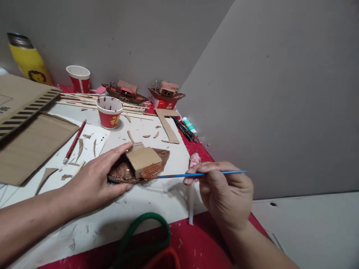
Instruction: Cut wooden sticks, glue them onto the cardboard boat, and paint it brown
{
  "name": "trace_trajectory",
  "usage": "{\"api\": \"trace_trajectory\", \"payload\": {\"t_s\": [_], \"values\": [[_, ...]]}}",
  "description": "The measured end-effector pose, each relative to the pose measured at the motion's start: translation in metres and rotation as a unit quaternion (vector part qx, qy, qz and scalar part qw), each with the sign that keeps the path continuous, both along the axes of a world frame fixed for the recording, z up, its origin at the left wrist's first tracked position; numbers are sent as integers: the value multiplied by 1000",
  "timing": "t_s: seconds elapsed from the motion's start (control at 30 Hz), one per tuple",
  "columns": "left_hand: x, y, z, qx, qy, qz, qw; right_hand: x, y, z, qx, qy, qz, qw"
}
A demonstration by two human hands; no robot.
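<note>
A small cardboard model boat (120,172) rests on the white sheet, its hull brown. The curved cabin roof (144,158) is mostly bare tan, with wet-looking brown paint on its lower near side. Around the boat's left end, my left hand (97,175) is closed, thumb on the near side and fingers on the far side. My right hand (224,188) pinches a thin blue paintbrush (179,175) held nearly level. The bristle end meets the hull's near edge, just under the painted part of the cabin.
A red paper cup (110,121) with brown drips stands behind the boat. Two finished-looking boats (127,91) sit farther back. A red pencil (75,142), cardboard scraps, a glue stick (191,205) and green-handled scissors (146,216) lie around. Cardboard sheets (30,149) cover the left; grey walls rise behind and right.
</note>
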State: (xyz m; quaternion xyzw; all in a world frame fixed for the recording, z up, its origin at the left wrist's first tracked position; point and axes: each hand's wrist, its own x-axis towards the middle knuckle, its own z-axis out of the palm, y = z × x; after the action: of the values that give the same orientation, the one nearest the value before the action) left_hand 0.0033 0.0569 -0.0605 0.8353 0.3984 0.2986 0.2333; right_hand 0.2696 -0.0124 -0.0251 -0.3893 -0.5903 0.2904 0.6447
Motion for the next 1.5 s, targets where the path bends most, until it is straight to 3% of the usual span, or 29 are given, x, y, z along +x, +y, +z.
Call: {"api": "trace_trajectory", "payload": {"t_s": [0.3, 0.5, 0.67, 0.93, 1.23, 1.5], "values": [[-1, 1, 0, -9, -3, -3, 1000, 9, 3, 12, -41, 43, -56, 997], [-1, 2, 0, -3, 5, -8, 1000, 9, 6, 10, -52, 24, -45, 997], [0, 0, -1, -7, -5, -1, 1000, 15, 7, 7, -65, 13, -76, 995], [-1, 0, 2, -8, -1, -2, 1000, 22, 11, 16, 9, -4, -122, 992], [-4, 4, 0, -1, 11, -21, 1000, 17, 9, 17, 2, 24, -70, 997], [-3, 3, 1, -3, 14, -21, 1000, 18, 6, 11, -30, 17, -91, 995]]}}
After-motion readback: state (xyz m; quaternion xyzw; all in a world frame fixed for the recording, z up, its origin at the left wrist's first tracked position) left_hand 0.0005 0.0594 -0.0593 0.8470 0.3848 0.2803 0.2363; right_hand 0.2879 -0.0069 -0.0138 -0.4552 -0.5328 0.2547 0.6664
